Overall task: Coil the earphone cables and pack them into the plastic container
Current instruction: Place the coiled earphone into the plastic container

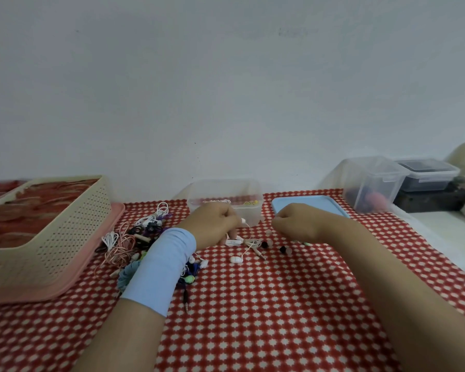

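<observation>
The fingers [232, 214] of the left hand [212, 224] are curled tight round a pale pink cable [253, 242], and one earbud [243, 220] pokes out at the fingertips. The rest of the cable lies in a loose bunch on the worktop [279, 304], just below and between the two hands. Its remote [234, 241] sits under the left fingers, and a second earbud [236, 259] lies nearer the person. Any marking on the remote is too small to read. The right hand [295, 224] is closed too, its fingers curled under; whether they pinch the cable cannot be told. A few loose ear tips [282, 249] lie just below it.

Just beyond the left fingers stands the clear container [253, 213], lid off. Its blue lid [314, 204] lies flat just beyond the right fingers. Left of the left fingers is a pile of earphones [129, 240], then a cream basket [65, 237] on a pink tray [100, 264]. Well right of the right fingers, a clear box [371, 183] stands at the edge of the checked cloth. Toward the person, between the forearms, only the cloth shows.
</observation>
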Demonstrator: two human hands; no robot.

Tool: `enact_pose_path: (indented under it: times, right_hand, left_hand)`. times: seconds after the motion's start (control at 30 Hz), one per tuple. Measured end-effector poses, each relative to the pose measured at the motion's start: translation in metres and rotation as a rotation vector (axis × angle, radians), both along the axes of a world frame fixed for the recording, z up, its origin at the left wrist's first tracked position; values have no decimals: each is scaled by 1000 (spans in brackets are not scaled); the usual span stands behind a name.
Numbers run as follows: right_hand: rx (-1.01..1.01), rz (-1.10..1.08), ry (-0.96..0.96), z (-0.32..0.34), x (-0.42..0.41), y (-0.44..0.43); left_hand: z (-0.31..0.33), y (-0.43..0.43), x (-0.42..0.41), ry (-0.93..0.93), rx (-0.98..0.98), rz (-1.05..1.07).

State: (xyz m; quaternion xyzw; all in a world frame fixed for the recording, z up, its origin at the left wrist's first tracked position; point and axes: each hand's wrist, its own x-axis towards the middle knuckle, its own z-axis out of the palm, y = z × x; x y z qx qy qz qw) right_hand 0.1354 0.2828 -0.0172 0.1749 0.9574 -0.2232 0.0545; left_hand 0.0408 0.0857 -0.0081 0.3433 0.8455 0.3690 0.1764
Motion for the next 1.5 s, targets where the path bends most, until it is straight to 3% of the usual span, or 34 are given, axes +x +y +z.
enact_pose_path:
  times: [0.27, 0.43, 0.6, 0.73, 0.87, 1.1, 1.5]
  right_hand:
    - [-213, 59, 318, 3, 1, -4]
    - [-501, -3, 460, 8, 5, -8]
    - [-572, -39, 513, 11, 4, -14]
    - [-605, -19, 526, 12, 5, -14]
    - [-736, 9, 548, 13, 4, -19]
    - [-906, -4, 536, 13, 3, -22]
    - [-996, 2, 495, 10, 0, -26]
  left_hand:
    - [-10, 1, -6, 11, 259, 141]
    - [-10, -1, -3, -349, 559, 163]
    - [-15, 3, -6, -574, 693, 170]
    - [-13, 3, -10, -635, 671, 96]
    - [-14, 3, -8, -486, 595, 24]
    - [-18, 5, -4, -465, 613, 44]
    - [-23, 7, -5, -489, 652, 26]
